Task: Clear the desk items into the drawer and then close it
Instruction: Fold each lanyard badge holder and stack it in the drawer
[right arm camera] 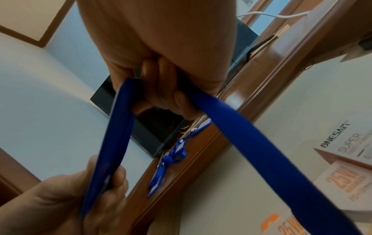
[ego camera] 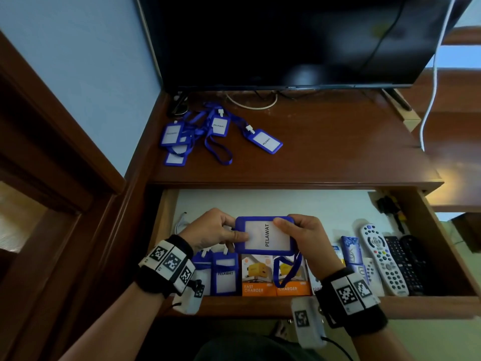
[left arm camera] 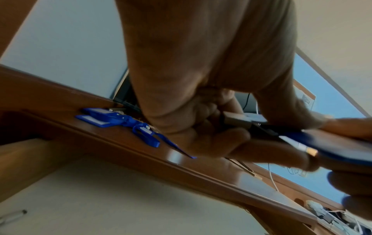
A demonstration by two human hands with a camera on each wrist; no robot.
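Observation:
Both hands hold one blue badge holder (ego camera: 265,237) marked PELAWAT above the open drawer (ego camera: 286,304). My left hand (ego camera: 212,230) pinches its left edge and my right hand (ego camera: 299,235) grips its right edge. Its blue lanyard (ego camera: 286,272) hangs in a loop below; in the right wrist view the lanyard (right arm camera: 261,155) runs down from the curled fingers. Several more blue badge holders (ego camera: 197,131) with tangled lanyards lie on the desk top (ego camera: 338,152) at the back left, one badge (ego camera: 265,140) apart to the right. Other badges (ego camera: 223,273) lie in the drawer.
The drawer also holds orange charger boxes (ego camera: 260,277), a white remote (ego camera: 382,259), black remotes (ego camera: 408,264) and small cartons. A dark monitor (ego camera: 286,40) stands at the back of the desk, with a white cable (ego camera: 432,87) hanging on the right. A wooden door frame (ego camera: 52,152) is on the left.

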